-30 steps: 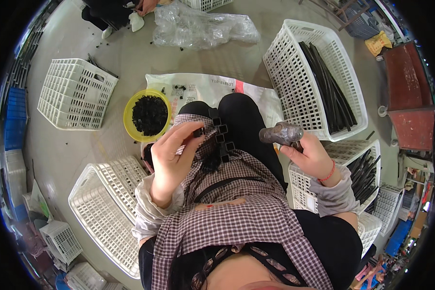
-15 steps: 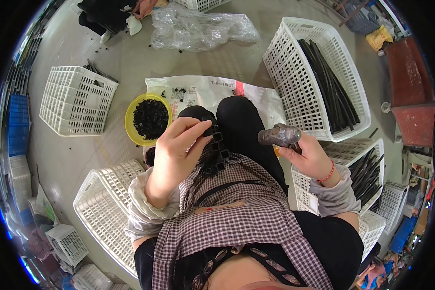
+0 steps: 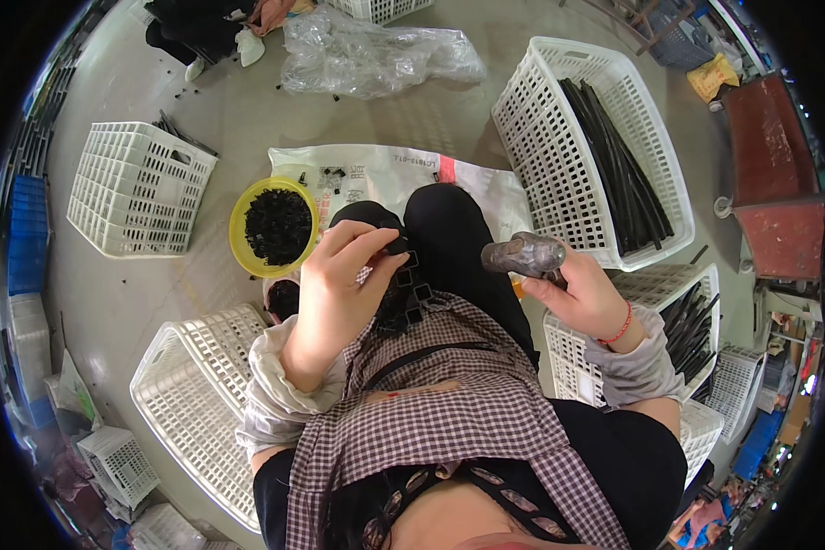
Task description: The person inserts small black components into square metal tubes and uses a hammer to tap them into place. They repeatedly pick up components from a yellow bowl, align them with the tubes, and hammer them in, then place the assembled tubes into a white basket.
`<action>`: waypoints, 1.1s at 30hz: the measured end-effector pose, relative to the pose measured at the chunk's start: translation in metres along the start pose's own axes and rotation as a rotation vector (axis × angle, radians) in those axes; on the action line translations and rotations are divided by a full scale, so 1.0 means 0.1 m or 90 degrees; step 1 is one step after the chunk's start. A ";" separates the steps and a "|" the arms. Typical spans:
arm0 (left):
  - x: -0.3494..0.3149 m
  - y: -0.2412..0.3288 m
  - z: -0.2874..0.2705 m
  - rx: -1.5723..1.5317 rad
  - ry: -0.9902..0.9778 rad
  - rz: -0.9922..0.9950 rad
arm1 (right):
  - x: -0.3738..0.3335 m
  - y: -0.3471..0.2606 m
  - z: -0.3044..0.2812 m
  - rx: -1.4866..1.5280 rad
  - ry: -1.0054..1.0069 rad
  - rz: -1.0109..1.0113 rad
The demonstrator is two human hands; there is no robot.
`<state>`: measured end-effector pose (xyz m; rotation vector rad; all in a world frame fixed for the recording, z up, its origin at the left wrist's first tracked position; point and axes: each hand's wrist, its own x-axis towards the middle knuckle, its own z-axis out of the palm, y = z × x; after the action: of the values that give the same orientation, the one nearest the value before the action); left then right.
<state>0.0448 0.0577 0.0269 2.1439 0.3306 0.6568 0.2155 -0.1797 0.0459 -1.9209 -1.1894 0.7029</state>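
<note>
My right hand [image 3: 588,295] is closed around a hammer [image 3: 524,254], its worn metal head raised above my right thigh. Over my left thigh, my left hand [image 3: 337,275] has thumb and fingertips pinched together. A small black piece shows at the fingertips, partly covered by them. Right beside these fingers, black square-holed pieces [image 3: 419,292] lie in a row on my lap and checked apron [image 3: 431,408]. Left of my knees stands a yellow bowl [image 3: 239,245] heaped with small black parts [image 3: 278,226].
White plastic crates stand on both sides; the far right crate [image 3: 573,197] holds long black strips [image 3: 614,165]. A white printed sack [image 3: 486,188] lies under my knees. Clear plastic wrap [image 3: 376,60] and another person's dark-clothed leg [image 3: 179,37] are beyond it.
The whole view has shifted slightly. The hammer head has turned a little in my right hand. My left hand stays pinched by the black pieces.
</note>
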 end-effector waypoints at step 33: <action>-0.20 -0.12 0.23 -0.198 0.087 -0.022 | 0.54 -0.99 0.07 -0.227 -0.066 -0.132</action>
<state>0.0414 0.0412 -0.0008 1.7991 0.3162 0.7820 0.1836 -0.1010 0.1207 -2.0226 -1.6422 0.5096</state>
